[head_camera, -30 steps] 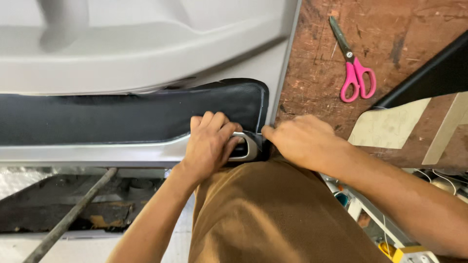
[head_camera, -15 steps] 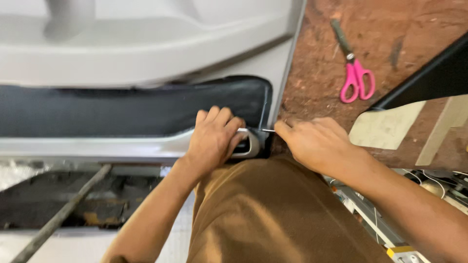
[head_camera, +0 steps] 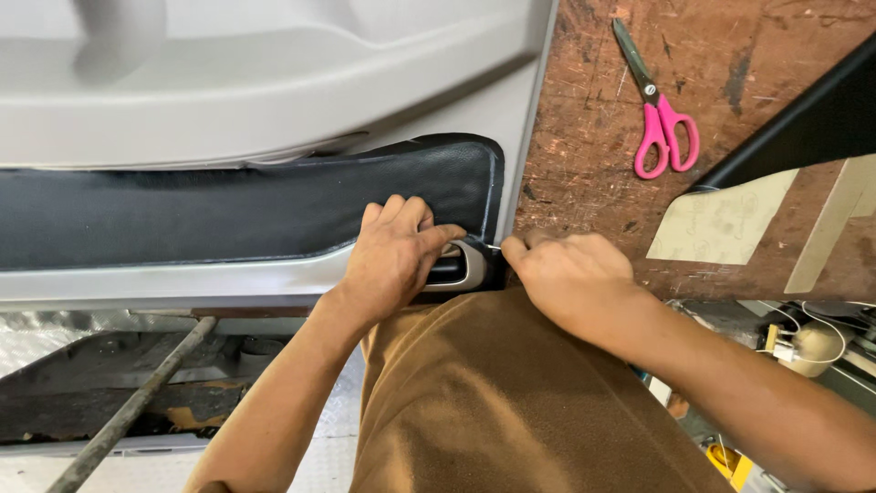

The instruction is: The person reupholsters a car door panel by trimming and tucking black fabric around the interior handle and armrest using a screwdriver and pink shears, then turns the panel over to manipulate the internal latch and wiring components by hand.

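A grey plastic door panel (head_camera: 274,100) lies flat across a worn wooden bench, with a black padded insert (head_camera: 210,215) running along it. My left hand (head_camera: 392,260) presses on the right end of the insert, its thumb hooked over the silver handle surround (head_camera: 470,269). My right hand (head_camera: 570,278) sits just to the right at the panel's edge. Its fingertips pinch a thin metal needle (head_camera: 494,246) that points at the insert's corner. The two hands are almost touching.
Pink-handled scissors (head_camera: 662,128) lie on the scarred wooden bench (head_camera: 593,110) at the upper right. A black strip (head_camera: 803,119) and beige paper pieces (head_camera: 721,224) lie further right. Below the panel are a metal rod (head_camera: 137,402) and my brown-clad lap (head_camera: 493,402).
My right hand has drawn slightly right and away from the handle surround, pulling the thin needle with it. My left hand stays pressed on the insert.
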